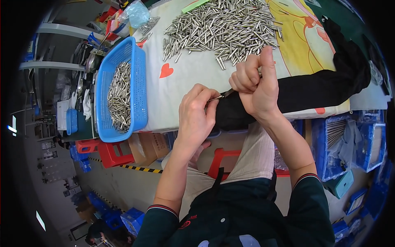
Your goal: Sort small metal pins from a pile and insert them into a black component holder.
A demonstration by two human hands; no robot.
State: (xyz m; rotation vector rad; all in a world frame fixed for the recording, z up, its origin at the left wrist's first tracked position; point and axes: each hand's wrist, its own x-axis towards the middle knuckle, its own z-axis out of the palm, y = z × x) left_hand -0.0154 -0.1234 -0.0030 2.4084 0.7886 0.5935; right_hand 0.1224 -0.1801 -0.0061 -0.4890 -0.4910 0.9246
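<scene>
My left hand (pixel 198 110) is closed in a pinch on a slim metal pin (pixel 215 98), holding it above the near edge of the table. Close to its right, my right hand (pixel 257 84) is wrapped round a tool, thumb raised; a narrow blade-like tip (pixel 229 93) juts out toward the pin. Fingers hide the tool's handle. Whether tip and pin touch I cannot tell. Beneath both hands lies a black cloth (pixel 306 91), stretched along the table's near edge. Beyond them spreads a large heap of small silvery metal pins (pixel 222 29).
A blue perforated basket (pixel 142 84) with more metal pins stands on the left. The table has a patterned cloth (pixel 160 94) with red hearts and yellow drawings. Below are red stools (pixel 113 154), a cardboard box (pixel 148 146) and, at the right, blue bins (pixel 329 164).
</scene>
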